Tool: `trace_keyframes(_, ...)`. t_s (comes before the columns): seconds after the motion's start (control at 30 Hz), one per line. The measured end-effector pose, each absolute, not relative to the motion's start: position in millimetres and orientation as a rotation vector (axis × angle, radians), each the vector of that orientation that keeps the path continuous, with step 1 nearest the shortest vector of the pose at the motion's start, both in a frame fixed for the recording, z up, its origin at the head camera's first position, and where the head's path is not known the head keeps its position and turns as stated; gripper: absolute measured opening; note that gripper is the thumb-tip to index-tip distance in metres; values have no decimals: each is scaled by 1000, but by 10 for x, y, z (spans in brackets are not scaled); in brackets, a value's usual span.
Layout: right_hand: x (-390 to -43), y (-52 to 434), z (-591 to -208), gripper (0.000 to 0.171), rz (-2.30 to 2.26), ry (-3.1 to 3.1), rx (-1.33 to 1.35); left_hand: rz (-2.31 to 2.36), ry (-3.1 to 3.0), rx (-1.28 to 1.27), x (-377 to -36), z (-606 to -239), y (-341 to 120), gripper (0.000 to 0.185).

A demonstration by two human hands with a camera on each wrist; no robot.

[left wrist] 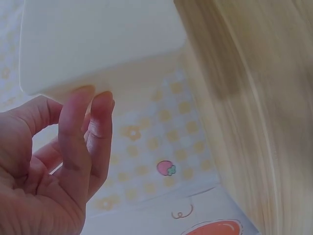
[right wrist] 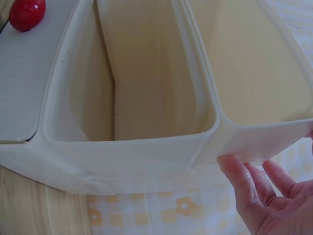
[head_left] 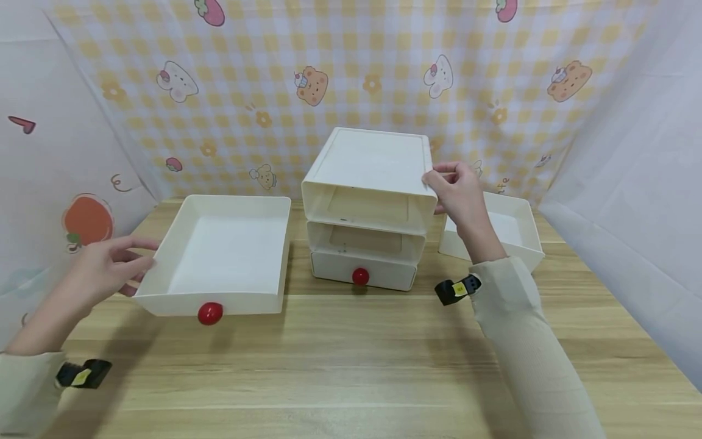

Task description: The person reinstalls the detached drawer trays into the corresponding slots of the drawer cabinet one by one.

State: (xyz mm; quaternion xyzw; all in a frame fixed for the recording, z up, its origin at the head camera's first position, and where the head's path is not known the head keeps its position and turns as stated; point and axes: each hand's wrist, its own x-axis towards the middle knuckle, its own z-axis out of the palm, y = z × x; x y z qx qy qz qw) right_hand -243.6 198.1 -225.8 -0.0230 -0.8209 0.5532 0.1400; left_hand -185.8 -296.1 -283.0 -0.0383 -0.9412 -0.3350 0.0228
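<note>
My left hand (head_left: 117,265) pinches the left wall of a white drawer (head_left: 227,253) with a red knob (head_left: 211,313). The drawer seems raised over the table, its shadow beneath; the left wrist view shows fingertips (left wrist: 101,98) against its underside. In the middle stands a white drawer cabinet (head_left: 378,158) with three levels. The upper two slots are hollow, and a closed drawer (head_left: 334,266) with a red knob (head_left: 360,277) fills the bottom one. At the cabinet's upper right corner, my right hand (head_left: 457,192) grips the edge, fingers (right wrist: 239,178) on the side wall.
Behind the cabinet's right side, partly hidden by my right arm, another white drawer (head_left: 518,222) lies on the wooden table (head_left: 351,366). A yellow checked cloth (head_left: 373,61) hangs at the back, and pale cloths (head_left: 631,122) hang on both sides.
</note>
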Motion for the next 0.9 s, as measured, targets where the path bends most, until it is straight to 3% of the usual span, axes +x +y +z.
trace_keyframes(0.5, -2438, 1981, -2258, 38, 1587, -2382, -90, -1049, -2846, -228, -1497, -2840, -3064, 23)
trace_keyframes(0.9, -2436, 1979, -2255, 38, 1595, -2384, -94, -1089, -2824, -305, -1298, -2800, -2931, 28)
